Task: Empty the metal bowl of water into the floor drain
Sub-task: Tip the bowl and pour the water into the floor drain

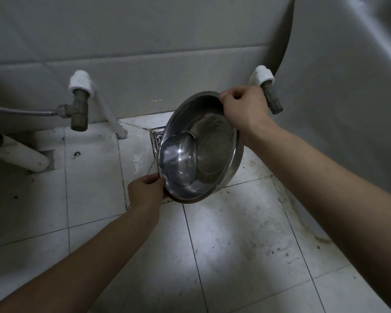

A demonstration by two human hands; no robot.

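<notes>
I held the metal bowl [203,147] tilted between both hands, left hand [146,192] pinching its near rim, right hand [244,109] gripping the far rim, water [178,159] pooled low, floor drain [156,138] just beneath.

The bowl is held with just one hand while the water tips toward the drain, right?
Not quite. The head view shows two hands on the metal bowl: the left hand and the right hand both grip its rim. The water does pool toward the floor drain.

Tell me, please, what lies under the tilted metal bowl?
Under the metal bowl only the floor drain's left edge shows, set in the tiled floor. The bowl covers the rest of the grate.
</notes>
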